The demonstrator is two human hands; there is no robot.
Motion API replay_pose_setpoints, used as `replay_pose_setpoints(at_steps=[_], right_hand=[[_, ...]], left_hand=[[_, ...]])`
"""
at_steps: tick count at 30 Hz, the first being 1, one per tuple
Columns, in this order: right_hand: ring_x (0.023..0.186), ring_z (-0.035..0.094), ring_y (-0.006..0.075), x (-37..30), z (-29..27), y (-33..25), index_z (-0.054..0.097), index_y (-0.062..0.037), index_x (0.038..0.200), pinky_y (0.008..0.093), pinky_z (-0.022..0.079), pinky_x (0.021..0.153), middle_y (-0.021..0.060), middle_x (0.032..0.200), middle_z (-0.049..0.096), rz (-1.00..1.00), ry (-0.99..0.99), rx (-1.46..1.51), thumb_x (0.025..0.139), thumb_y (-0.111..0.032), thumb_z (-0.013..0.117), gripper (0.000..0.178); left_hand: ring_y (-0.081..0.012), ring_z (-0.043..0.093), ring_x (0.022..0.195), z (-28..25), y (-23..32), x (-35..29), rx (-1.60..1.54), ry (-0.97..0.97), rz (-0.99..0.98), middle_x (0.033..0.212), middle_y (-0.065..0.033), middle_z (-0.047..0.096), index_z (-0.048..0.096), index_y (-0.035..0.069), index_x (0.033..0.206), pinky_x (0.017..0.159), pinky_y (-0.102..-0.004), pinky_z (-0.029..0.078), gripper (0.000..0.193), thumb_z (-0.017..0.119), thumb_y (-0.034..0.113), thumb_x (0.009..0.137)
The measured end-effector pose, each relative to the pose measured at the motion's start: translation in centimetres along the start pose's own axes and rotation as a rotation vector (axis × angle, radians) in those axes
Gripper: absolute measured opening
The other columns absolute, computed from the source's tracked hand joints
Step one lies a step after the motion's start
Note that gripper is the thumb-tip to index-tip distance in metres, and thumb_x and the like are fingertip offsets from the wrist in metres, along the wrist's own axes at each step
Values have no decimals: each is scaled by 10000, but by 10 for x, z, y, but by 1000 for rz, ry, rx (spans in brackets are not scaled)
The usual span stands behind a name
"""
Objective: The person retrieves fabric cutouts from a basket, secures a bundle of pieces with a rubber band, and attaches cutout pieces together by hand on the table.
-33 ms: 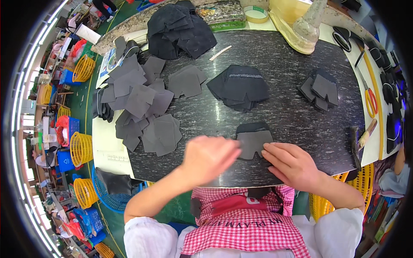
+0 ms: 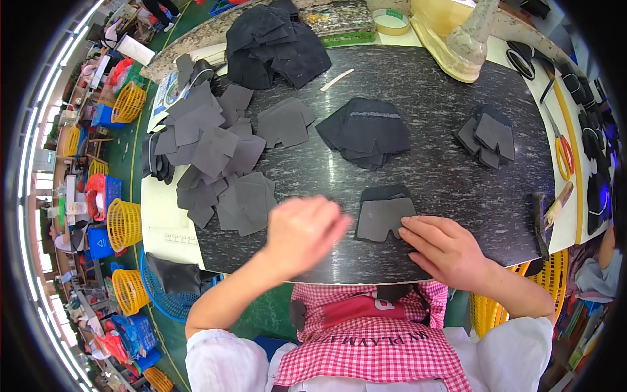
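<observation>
The left hand [image 2: 302, 234] has shifted slightly leftward, away from the grey cut piece [image 2: 385, 220]; its fingertips touched the piece's left edge earlier and are now just beside it. The right hand [image 2: 443, 249] remains in position.

The black streaked tabletop [image 2: 450, 193] carries all the workpieces. The red-and-white checked apron [image 2: 366, 356] below it bears a line of dark printed lettering, plus a red panel with one pale character. A loose grey pile [image 2: 209, 150] occupies the table's left side; a black stack [image 2: 364, 134] sits near the centre.

Left-hand fingers: curled together; motion blur makes it hard to tell whether they hold anything. Right-hand fingers: extended, close together, resting on the right edge of the grey cut piece without gripping. This notched piece lies in front of the person, partly over a black piece [image 2: 385, 192]. The tape roll [image 2: 392, 30] shows green print, too small to read.
</observation>
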State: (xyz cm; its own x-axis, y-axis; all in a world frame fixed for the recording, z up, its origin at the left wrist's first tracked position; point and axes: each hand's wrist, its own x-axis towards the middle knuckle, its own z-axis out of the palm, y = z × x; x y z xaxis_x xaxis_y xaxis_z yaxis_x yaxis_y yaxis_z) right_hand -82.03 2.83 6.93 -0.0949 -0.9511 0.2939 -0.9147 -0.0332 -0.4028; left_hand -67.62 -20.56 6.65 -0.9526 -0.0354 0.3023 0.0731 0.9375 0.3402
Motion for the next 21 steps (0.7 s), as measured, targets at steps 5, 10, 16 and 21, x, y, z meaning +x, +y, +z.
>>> replay_pose_setpoints(at_steps=[5,10,16,21], right_hand=[[929,599,299,58,-10,38,649,-22,908,396,494,800,120,986,618,12,165,182,773,-69,672,144],[955,579,294,115,10,70,657,1,931,388,480,822,115,982,612,-32,253,144,766,-71,685,182],[925,612,175,108,1,95,668,20,989,269,462,829,75,980,663,376,232,668,840,-50,642,167],[916,619,222,69,-43,36,669,-8,976,307,464,826,106,986,662,209,348,28,823,-107,656,184]], left_hand=[[-294,622,928,0,19,12,-137,166,234,1014,-123,610,637,25,940,799,-416,512,298,751,90,673],[-311,558,1106,14,21,25,-98,93,267,1171,-164,567,611,4,1048,972,-458,418,349,707,145,743],[-329,501,1156,27,8,60,-39,154,256,1211,-182,523,547,-17,1147,1002,-450,388,422,665,179,792],[-343,502,1135,22,-18,49,-283,79,150,1221,-175,512,505,-18,1204,974,-416,420,424,628,113,821]])
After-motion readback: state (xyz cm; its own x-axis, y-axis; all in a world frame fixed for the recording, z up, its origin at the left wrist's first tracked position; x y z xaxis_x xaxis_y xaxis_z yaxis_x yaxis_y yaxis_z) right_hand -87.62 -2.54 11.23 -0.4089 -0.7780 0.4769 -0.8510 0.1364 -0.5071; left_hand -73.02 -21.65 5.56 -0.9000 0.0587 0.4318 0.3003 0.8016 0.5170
